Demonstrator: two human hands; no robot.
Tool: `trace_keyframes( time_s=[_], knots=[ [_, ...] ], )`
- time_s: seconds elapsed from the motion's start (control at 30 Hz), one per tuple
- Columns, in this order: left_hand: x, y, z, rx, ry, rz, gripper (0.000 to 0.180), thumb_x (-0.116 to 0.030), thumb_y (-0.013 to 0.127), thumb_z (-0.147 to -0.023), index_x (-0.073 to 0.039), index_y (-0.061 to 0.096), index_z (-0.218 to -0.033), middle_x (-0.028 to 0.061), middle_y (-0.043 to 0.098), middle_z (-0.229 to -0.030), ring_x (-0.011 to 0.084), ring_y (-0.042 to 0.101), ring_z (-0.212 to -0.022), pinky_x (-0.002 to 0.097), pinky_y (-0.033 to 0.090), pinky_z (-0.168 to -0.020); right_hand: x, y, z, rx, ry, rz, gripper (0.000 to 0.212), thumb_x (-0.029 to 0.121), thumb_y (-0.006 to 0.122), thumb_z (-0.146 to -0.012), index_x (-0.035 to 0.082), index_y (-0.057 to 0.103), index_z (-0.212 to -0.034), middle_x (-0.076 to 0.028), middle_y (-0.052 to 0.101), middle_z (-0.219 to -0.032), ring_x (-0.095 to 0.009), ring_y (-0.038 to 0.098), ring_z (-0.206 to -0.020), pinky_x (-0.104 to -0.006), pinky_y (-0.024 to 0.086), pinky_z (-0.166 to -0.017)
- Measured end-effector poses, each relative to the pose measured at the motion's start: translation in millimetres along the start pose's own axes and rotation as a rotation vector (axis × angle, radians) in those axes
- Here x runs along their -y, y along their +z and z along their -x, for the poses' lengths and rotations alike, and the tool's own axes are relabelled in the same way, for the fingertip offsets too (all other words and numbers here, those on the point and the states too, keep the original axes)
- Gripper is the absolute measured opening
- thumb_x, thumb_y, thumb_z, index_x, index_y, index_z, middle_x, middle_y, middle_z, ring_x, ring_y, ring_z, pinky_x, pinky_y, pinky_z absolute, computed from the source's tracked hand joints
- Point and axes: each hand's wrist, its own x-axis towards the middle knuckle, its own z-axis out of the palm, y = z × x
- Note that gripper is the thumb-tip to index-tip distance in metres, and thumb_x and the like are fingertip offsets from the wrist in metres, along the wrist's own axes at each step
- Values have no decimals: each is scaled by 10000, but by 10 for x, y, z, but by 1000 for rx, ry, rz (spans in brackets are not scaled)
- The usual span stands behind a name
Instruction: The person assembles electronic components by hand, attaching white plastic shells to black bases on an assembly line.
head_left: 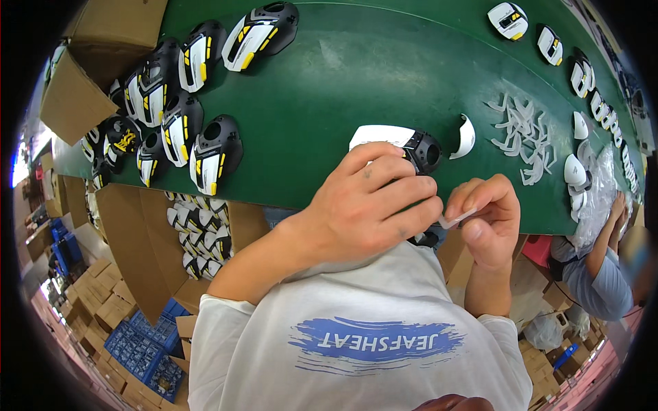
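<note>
My left hand (380, 202) is curled with its fingers closed, just in front of a white and black plastic shell (426, 152) on the green table. A dark piece (428, 239) shows below its fingers; the rest of what it may hold is hidden. Close by, my right hand (490, 219) pinches a small translucent plastic strip (458, 219) between thumb and fingers, near my left fingertips. A curved white piece (465, 137) lies to the right of the shell. Farther right spreads a loose pile of similar translucent strips (513, 140).
Several white, black and yellow shells (207, 154) stand at the table's left, beside an open cardboard box (79, 96). More shells (507, 20) line the far right edge. Another person's arm (603, 236) reaches to a plastic bag (598, 198). A carton of parts (133, 240) sits below the table edge.
</note>
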Motion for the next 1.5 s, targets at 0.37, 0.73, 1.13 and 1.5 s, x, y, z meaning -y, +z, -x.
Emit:
trace_keyframes(
  time_s=[0.37, 0.73, 1.13, 1.5],
  knots=[
    [155, -115, 60, 122, 202, -66, 167, -151, 853, -817, -157, 760, -956, -23, 742, -1102, 187, 683, -1042, 462, 593, -1099, 188, -175, -293, 388, -168, 704, 260, 66, 958, -822, 46, 799, -1026, -100, 821, -966, -257, 765, -838, -365, 577, -707],
    [433, -147, 92, 248, -214, -35, 783, -266, 947, -836, -122, 662, -1551, 109, 691, -1465, 354, 624, -1308, 502, 500, -1168, -100, -145, -589, 274, -727, 1216, 264, 47, 922, -802, 82, 785, -1026, -154, 829, -1229, -377, 800, -1095, -470, 626, -909],
    [462, -67, 204, 174, -246, 52, 776, -265, 953, -836, -78, 677, -1537, 113, 698, -1466, 370, 640, -1294, 484, 549, -1113, -89, -99, -625, 341, -727, 1339, 224, 5, 838, -763, 101, 667, -872, -96, 846, -1221, -328, 787, -1189, -534, 588, -1102],
    [487, -65, 212, 174, -254, 68, 780, -288, 947, -849, -93, 671, -1552, 105, 697, -1471, 364, 634, -1294, 489, 542, -1109, 27, -81, -665, 381, -617, 1426, 217, 57, 838, -742, 132, 692, -884, -29, 839, -1233, -282, 735, -1237, -593, 501, -1201]
  ],
)
